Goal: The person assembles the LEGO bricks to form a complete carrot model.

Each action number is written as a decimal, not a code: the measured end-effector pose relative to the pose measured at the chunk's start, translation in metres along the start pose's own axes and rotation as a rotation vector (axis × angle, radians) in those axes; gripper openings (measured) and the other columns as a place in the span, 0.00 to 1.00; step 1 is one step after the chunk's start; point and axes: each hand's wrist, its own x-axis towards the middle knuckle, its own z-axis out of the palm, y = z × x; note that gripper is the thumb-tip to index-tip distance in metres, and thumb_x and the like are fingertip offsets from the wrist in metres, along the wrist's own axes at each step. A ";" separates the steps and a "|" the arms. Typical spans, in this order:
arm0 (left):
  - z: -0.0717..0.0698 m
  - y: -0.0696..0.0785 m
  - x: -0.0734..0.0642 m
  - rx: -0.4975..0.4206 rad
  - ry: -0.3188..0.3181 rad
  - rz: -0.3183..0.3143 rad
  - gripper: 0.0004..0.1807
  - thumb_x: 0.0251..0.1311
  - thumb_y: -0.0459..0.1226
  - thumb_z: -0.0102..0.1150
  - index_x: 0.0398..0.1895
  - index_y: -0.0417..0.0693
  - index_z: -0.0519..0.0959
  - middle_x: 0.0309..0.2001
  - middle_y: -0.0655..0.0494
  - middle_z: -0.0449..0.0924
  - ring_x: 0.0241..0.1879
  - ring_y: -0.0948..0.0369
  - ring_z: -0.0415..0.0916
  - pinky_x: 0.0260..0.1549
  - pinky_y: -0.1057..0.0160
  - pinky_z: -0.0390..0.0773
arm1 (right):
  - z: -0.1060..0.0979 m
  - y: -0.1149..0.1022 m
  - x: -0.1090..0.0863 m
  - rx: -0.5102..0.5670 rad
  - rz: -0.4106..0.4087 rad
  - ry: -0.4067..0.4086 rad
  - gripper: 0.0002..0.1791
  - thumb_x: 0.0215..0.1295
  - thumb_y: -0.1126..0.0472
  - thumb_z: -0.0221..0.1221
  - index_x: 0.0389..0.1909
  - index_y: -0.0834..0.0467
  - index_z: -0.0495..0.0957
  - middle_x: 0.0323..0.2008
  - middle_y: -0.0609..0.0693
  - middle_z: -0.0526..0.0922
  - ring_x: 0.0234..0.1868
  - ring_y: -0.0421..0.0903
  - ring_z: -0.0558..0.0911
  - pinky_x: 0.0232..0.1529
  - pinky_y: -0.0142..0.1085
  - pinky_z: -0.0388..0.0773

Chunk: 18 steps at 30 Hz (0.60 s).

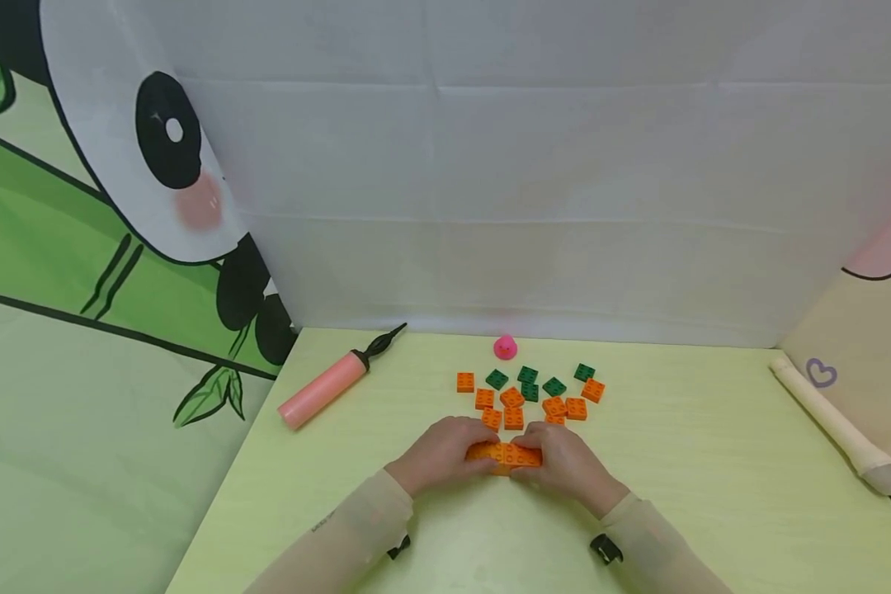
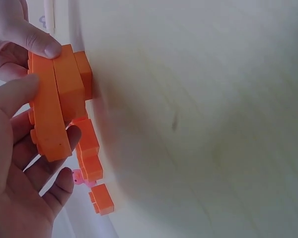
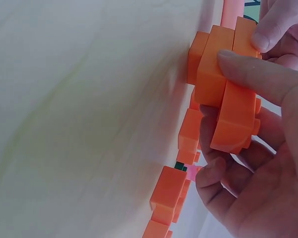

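Both hands meet at a small build of joined orange toy bricks (image 1: 506, 456), near the front of the brick group. My left hand (image 1: 451, 450) grips its left end, and my right hand (image 1: 562, 462) grips the right end, thumbs on the near side. In the left wrist view, a long orange brick (image 2: 50, 116) lies along the studded side with a shorter one (image 2: 69, 87) joined beneath it. The left thumb presses the long brick while the other fingers curl behind it. In the right wrist view, the right thumb lies across the shorter brick (image 3: 212, 74).
Several loose orange bricks (image 1: 514, 418) and green bricks (image 1: 497, 379) lie just beyond the hands. Behind them stands a small pink round toy (image 1: 505, 347). A pink hand pump (image 1: 325, 389) lies at the left; a cream roll (image 1: 832, 421) runs along the table's right edge.
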 end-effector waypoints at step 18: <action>-0.014 -0.054 0.033 0.046 0.164 -0.170 0.08 0.72 0.42 0.64 0.49 0.53 0.87 0.42 0.63 0.83 0.41 0.63 0.79 0.47 0.59 0.81 | -0.001 -0.001 0.000 -0.012 0.010 -0.003 0.23 0.57 0.53 0.78 0.50 0.60 0.89 0.41 0.44 0.84 0.38 0.42 0.78 0.46 0.44 0.81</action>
